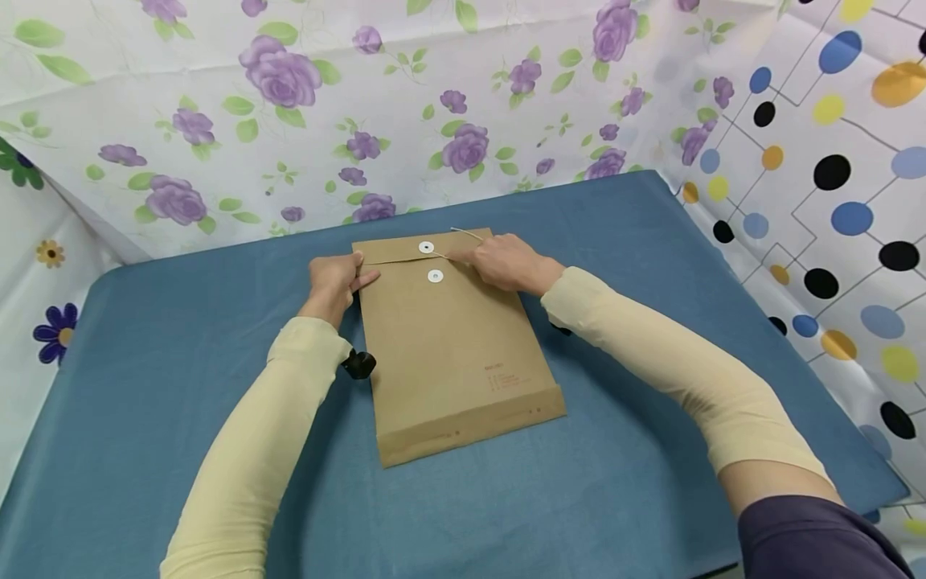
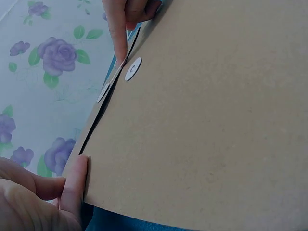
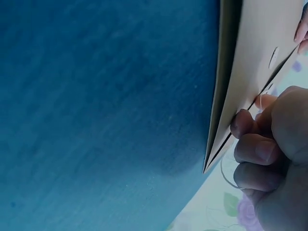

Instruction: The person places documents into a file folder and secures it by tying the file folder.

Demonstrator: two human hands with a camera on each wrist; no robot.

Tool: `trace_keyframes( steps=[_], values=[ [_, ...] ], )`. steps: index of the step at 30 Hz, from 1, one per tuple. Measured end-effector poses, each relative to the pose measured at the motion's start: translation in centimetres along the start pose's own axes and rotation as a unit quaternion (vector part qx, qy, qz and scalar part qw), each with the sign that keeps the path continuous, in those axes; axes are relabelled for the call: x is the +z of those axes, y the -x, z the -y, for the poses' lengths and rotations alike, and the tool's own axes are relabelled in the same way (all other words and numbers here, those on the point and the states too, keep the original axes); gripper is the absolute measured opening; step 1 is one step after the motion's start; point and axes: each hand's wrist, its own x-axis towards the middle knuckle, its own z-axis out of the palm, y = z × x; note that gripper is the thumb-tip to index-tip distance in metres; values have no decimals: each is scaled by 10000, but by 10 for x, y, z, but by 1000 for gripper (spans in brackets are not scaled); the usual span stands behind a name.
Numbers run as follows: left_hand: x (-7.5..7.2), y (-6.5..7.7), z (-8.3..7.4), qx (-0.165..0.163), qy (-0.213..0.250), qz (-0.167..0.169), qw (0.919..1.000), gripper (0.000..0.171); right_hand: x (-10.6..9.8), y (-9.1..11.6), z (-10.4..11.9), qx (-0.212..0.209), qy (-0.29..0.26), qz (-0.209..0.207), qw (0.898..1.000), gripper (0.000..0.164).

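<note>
A brown paper string-tie envelope (image 1: 448, 338) lies flat, its flap folded down at the far end. One white round button (image 1: 426, 248) sits on the flap, and a second white button (image 1: 435, 276) is just below it on the body. My left hand (image 1: 333, 281) grips the envelope's upper left edge beside the flap. With curled fingers, my right hand (image 1: 502, 262) holds the thin pale string (image 3: 225, 176) that runs from the flap button; its free end sticks out past the hand. In the left wrist view, the right index fingertip (image 2: 121, 53) points down at the flap's edge, where a dark gap shows.
A blue cloth (image 1: 615, 482) covers the table under the envelope. Behind it hangs a white curtain (image 1: 405, 96) with purple flowers, and at the right a dotted curtain (image 1: 788, 185). Small red print (image 1: 504, 378) marks the envelope's lower right, above a folded bottom strip.
</note>
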Motion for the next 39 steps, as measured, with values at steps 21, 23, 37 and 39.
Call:
trace_keyframes(
  steps=[21,23,37,39],
  values=[
    [-9,-1,-3,1128,-3721,-680,9188,33,0,-2,2,-190,73,84,9998,49],
    [-8,-1,-3,1188,-3855,-712,9123,33,1,-1,1,-158,111,76,9998,49],
    [10,-7,6,1941,-5084,-755,8356,38,1,2,7,-168,372,84,9991,48],
    [16,-10,7,2247,-5238,-654,8191,40,1,3,7,-157,358,68,9992,47]
  ],
)
